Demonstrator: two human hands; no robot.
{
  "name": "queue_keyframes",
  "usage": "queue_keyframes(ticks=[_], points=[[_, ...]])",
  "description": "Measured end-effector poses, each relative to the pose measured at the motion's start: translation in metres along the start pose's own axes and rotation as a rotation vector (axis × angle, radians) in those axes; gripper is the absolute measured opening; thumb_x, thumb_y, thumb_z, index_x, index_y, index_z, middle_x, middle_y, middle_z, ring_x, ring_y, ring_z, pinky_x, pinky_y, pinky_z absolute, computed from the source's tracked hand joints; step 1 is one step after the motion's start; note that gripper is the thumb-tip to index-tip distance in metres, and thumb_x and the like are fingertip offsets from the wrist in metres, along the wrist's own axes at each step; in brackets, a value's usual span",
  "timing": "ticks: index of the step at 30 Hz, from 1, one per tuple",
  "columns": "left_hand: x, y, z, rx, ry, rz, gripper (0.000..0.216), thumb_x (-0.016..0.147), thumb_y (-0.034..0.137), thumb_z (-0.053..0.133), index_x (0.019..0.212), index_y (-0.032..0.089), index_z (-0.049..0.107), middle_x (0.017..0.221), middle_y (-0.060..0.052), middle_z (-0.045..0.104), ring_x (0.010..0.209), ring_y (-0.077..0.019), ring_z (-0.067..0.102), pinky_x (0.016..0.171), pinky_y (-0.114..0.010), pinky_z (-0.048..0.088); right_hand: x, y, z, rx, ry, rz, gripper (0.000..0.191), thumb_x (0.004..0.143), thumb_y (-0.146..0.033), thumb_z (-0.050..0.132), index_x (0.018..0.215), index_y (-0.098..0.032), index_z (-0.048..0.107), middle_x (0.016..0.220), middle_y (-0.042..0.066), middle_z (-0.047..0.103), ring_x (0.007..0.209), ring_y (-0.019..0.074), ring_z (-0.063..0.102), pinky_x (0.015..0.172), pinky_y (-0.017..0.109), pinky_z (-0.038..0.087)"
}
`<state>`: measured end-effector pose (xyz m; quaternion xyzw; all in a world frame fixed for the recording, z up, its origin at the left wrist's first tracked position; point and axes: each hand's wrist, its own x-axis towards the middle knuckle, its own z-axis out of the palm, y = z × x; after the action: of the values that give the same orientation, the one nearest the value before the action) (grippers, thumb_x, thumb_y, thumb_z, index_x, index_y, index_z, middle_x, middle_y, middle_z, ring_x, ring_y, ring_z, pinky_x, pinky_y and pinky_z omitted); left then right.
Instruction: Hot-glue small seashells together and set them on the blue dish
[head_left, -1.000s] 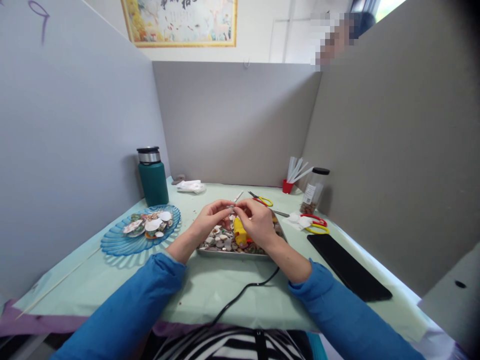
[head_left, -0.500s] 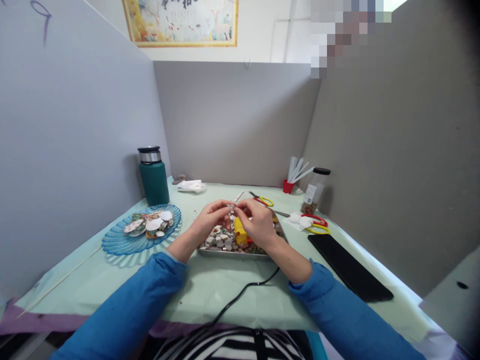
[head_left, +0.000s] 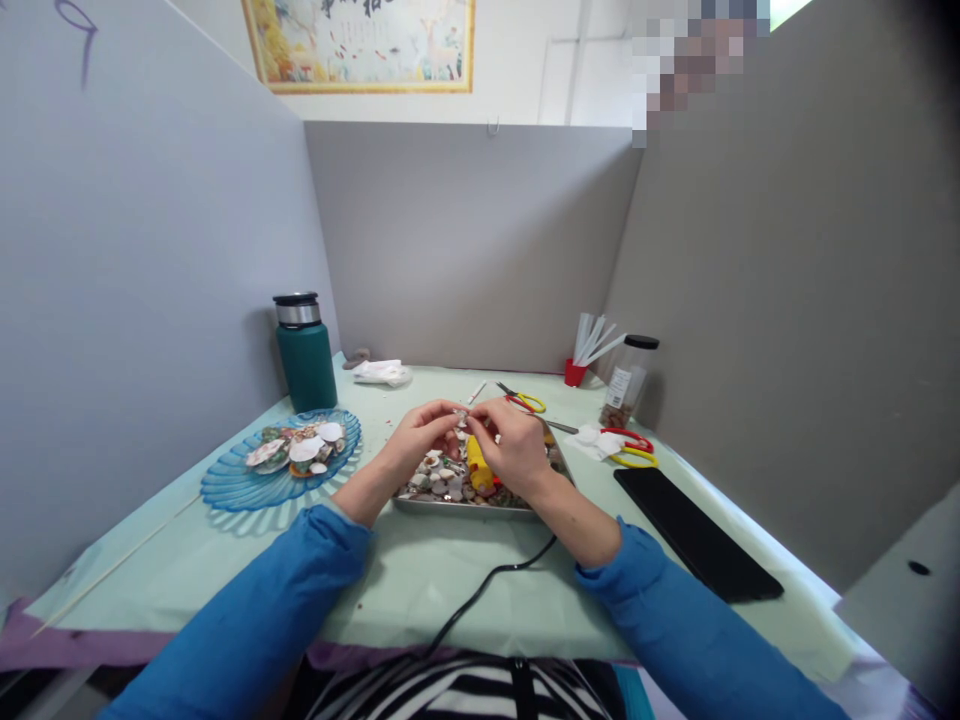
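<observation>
My left hand (head_left: 427, 440) and my right hand (head_left: 510, 440) meet over a shallow metal tray (head_left: 465, 508). Their fingertips pinch a tiny pale piece (head_left: 461, 416), too small to name, between them. Pebbles and small shells (head_left: 442, 485) cover the part of the tray that shows. A yellow hot glue gun (head_left: 478, 462) with a red part lies in the tray, partly behind my right hand. A black cord (head_left: 487, 580) runs from the tray's front edge toward my lap.
On the left, a blue scalloped plate (head_left: 225, 488) bears shells, with a green bottle (head_left: 306, 360) behind it. To the right are red-and-yellow scissors (head_left: 634, 450), a lidded jar (head_left: 621, 390), a red cup of glue sticks (head_left: 575, 373) and a long black slab (head_left: 697, 535). Grey partitions (head_left: 472, 240) enclose the table.
Both hands stay pinched together over the tray, almost unmoved. The whole view has shifted very slightly.
</observation>
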<state>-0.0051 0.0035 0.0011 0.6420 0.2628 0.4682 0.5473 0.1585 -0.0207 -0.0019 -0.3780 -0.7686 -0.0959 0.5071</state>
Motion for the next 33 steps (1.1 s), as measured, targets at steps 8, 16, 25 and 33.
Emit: queue_keyframes(ticks=[8, 16, 25, 33], points=[[-0.001, 0.0014, -0.0001, -0.033, -0.003, -0.01, 0.022, 0.075, 0.031, 0.062, 0.091, 0.015, 0.061, 0.061, 0.001, 0.062, 0.047, -0.0111, 0.057, 0.052, -0.025, 0.047, -0.0003, 0.002, 0.0034, 0.096, 0.013, 0.067, 0.01, 0.086, -0.023, 0.051, 0.082, -0.019, 0.06, 0.076, 0.003, 0.062, 0.069, 0.0145, 0.056, 0.064, 0.025, 0.041], [0.0001, 0.0032, -0.0013, -0.1, -0.042, -0.032, 0.021, 0.074, 0.028, 0.064, 0.09, 0.014, 0.061, 0.076, -0.004, 0.067, 0.048, -0.0106, 0.058, 0.052, -0.026, 0.048, 0.0034, 0.0041, 0.0033, 0.303, -0.012, 0.167, 0.008, 0.083, -0.022, 0.054, 0.079, -0.019, 0.061, 0.071, 0.0, 0.063, 0.061, 0.0122, 0.057, 0.06, 0.023, 0.042], [0.0003, 0.0013, -0.003, -0.101, -0.031, -0.033, 0.028, 0.074, 0.028, 0.063, 0.098, 0.014, 0.062, 0.063, -0.002, 0.064, 0.049, -0.0112, 0.057, 0.053, -0.025, 0.046, 0.0026, 0.0048, 0.0034, 0.301, -0.012, 0.185, 0.007, 0.082, -0.023, 0.055, 0.082, -0.019, 0.06, 0.076, 0.002, 0.064, 0.063, 0.0134, 0.058, 0.061, 0.025, 0.044], [-0.0007, 0.0005, -0.0025, -0.031, -0.023, -0.013, 0.037, 0.072, 0.031, 0.067, 0.105, 0.014, 0.063, 0.056, 0.001, 0.059, 0.048, -0.0101, 0.054, 0.054, -0.025, 0.045, 0.0027, 0.0041, 0.0028, 0.255, -0.008, 0.14, 0.008, 0.083, -0.023, 0.054, 0.081, -0.019, 0.061, 0.076, 0.002, 0.063, 0.064, 0.0129, 0.056, 0.062, 0.024, 0.043]])
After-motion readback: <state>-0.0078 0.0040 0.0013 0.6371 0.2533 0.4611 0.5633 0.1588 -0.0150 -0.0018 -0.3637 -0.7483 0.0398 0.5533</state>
